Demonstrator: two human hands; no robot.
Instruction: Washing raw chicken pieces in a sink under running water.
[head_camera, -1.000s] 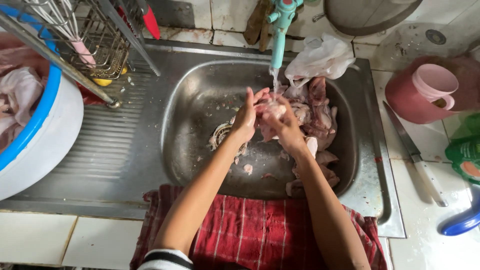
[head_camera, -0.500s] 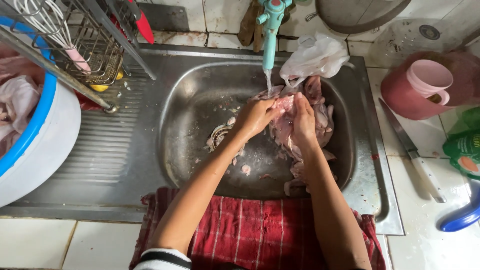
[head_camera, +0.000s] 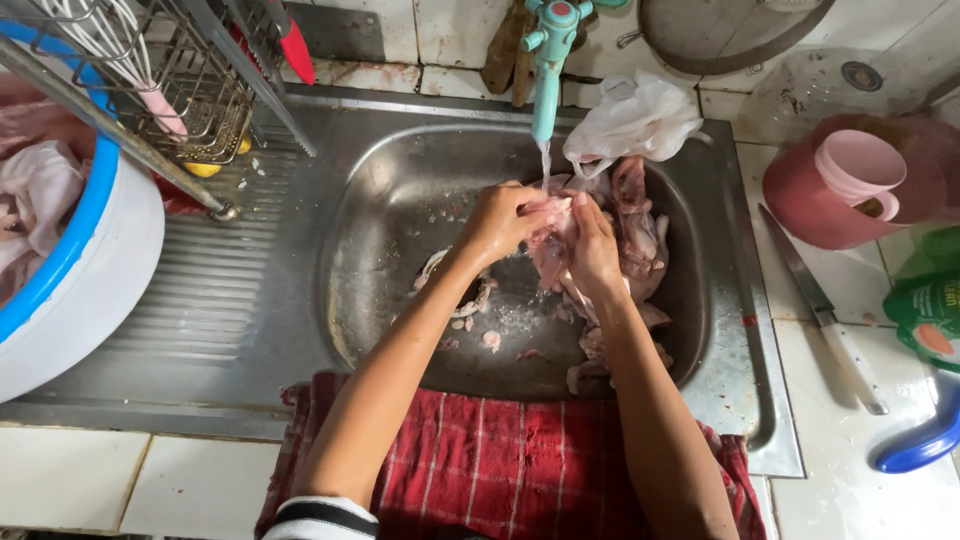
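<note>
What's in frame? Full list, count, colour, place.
sink: 1, steel, centre
tap: 1, teal, over the sink, running
meat: several pieces, pink, in the sink, one under the tap
bag: 1, white plastic, sink's back rim
rack: 1, wire, back left on the drainboard
basin: 1, white with blue rim, far left, pale meat inside
cloth: 1, red check, sink's front edge
jug: 1, pink, counter right
knife: 1, white handle, right of the sink
left hand: holds the meat under the tap
right hand: on the same piece
</note>
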